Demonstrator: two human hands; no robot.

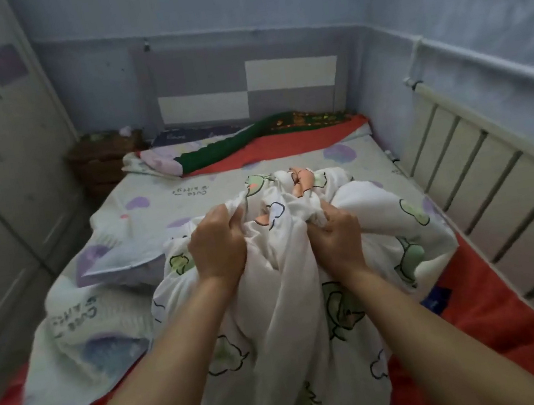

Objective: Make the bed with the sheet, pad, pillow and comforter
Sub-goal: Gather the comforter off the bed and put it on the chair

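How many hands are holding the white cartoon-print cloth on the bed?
2. The left hand grips the bunched white cartoon-print cloth on its left side; the right hand grips it on its right side. No other hand shows.

View: head-worn camera; a single view is recorded, so nothing is shared.
Position: placed above the foot of the bed (502, 323).
Facing: directed forward and down, toward the headboard (240, 78).
Nearness: left hand (218, 244) and right hand (336, 237) are seen close below the lens.
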